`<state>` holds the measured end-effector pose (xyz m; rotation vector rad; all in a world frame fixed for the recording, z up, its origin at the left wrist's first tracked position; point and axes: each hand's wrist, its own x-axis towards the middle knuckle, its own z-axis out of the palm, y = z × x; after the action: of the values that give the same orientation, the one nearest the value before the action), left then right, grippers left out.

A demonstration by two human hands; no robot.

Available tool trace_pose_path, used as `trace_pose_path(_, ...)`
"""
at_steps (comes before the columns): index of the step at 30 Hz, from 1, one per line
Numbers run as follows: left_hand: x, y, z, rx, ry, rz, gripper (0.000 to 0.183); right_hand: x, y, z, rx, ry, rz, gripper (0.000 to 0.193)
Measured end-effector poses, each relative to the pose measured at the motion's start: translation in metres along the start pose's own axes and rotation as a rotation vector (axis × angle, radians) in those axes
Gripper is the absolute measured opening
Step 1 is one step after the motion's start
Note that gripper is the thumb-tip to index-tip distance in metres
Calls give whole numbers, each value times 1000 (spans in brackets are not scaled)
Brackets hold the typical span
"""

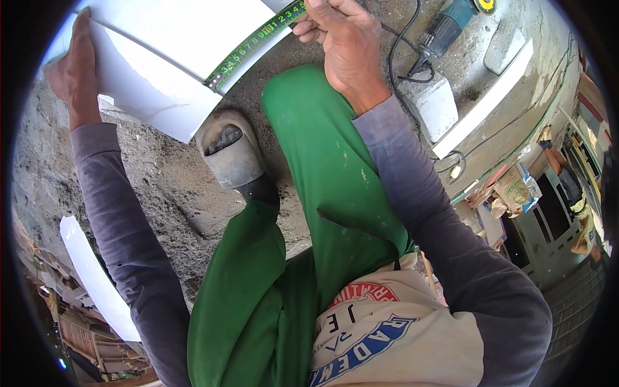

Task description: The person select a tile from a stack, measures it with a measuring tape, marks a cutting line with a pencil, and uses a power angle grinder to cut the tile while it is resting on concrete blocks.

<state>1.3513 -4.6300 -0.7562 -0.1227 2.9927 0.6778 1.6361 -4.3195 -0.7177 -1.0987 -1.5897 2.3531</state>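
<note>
A white flat sheet, which looks like a tile (151, 97), lies at the upper left, with a thin dark line across it beside another white surface (193, 32). My left hand (74, 71) rests at the sheet's left edge, fingers stretched out along it. A green tape measure (255, 45) crosses the white surface at a slant; its metal end tab lies near the dark line. My right hand (348, 48) pinches the tape near the top, thumb over the blade. Whether the tape's case is in that hand or beyond the frame, I cannot tell.
An angle grinder (448, 29) with a yellow disc and dark cable lies at the upper right. Near it are a white block (433, 106) and a long white strip (487, 100). Another white strip (97, 280) lies lower left. My sandaled foot (229, 148) stands close below the sheet.
</note>
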Motion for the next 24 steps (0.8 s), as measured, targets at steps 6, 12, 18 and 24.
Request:
trace_pose_path(6, 9, -4, 1, 87, -10, -52, 69, 5, 3, 1, -22, -3, 9, 33)
trace_pose_path(12, -6, 4, -14, -86, 69, -25, 77, 5, 5, 6, 72, -34, -49, 23)
trace_pose_path(18, -28, 44, -1, -290, 168, 132, 59, 2, -53, -16, 58, 44, -91, 27)
trace_pose_path(24, -34, 54, -33, -300, -7, 4, 85, -59, -130, -143, -126, 267, -138, 25)
